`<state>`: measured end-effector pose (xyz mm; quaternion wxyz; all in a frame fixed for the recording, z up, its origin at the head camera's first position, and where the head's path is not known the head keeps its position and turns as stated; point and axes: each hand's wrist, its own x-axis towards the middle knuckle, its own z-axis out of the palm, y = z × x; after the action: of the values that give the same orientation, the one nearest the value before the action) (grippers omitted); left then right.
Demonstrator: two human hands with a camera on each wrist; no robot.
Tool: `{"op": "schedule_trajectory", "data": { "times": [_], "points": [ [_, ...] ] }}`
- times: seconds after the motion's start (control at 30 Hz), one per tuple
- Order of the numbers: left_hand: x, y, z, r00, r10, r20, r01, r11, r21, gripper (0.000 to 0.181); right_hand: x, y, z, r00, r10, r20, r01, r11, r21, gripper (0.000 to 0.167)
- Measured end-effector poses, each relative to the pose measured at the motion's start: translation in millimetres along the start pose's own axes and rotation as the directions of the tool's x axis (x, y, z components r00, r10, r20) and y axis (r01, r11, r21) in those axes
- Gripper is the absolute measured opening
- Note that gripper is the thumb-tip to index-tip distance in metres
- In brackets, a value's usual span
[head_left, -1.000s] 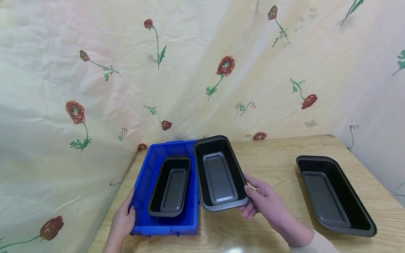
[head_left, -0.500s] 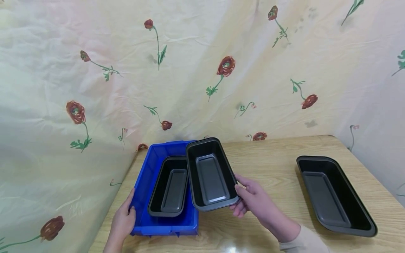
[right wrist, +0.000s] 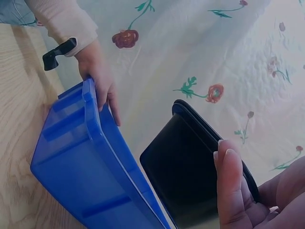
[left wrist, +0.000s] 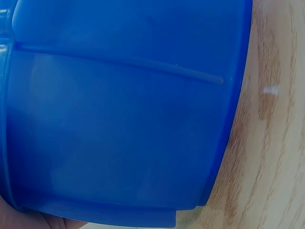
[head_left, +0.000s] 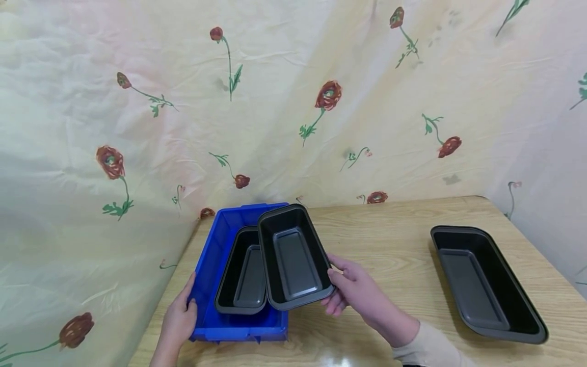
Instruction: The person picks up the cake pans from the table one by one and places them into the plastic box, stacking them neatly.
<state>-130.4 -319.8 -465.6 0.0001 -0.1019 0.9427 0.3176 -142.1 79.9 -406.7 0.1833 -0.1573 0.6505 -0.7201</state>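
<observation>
My right hand [head_left: 355, 290] pinches the near right corner of a dark loaf pan [head_left: 295, 260], thumb on the rim and fingers beneath. This pan is held tilted above the right side of a blue plastic bin [head_left: 245, 334]. It partly covers a second loaf pan [head_left: 243, 300] that lies inside the bin. My left hand [head_left: 178, 316] grips the bin's left rim. In the right wrist view, the left hand [right wrist: 100, 76] reaches over the rim, and the held loaf pan [right wrist: 186, 167] shows its outer side. The left wrist view is filled mostly by the bin's outer wall [left wrist: 109, 129].
A third loaf pan [head_left: 486, 285] lies on the right of the wooden table [head_left: 390, 229]. Behind and to the left hangs a pale cloth [head_left: 275, 102] with red flowers. The bin stands near the table's left edge.
My right hand has carried the loaf pan leftward, from beside the bin's right wall to over the bin, where it now overlaps the pan inside. The left hand and bin stay put.
</observation>
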Motion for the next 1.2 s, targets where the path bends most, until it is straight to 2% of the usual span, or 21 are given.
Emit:
{"op": "schedule_trajectory", "data": {
  "times": [1.2],
  "points": [
    [-0.6, 0.1, 0.3, 1.0, 0.013, -0.015, -0.013, 1.0, -0.003, 0.067, 29.7, 7, 34, 0.999, 0.01, 0.054, -0.012, 0.999, 0.043, 0.05]
  ]
}}
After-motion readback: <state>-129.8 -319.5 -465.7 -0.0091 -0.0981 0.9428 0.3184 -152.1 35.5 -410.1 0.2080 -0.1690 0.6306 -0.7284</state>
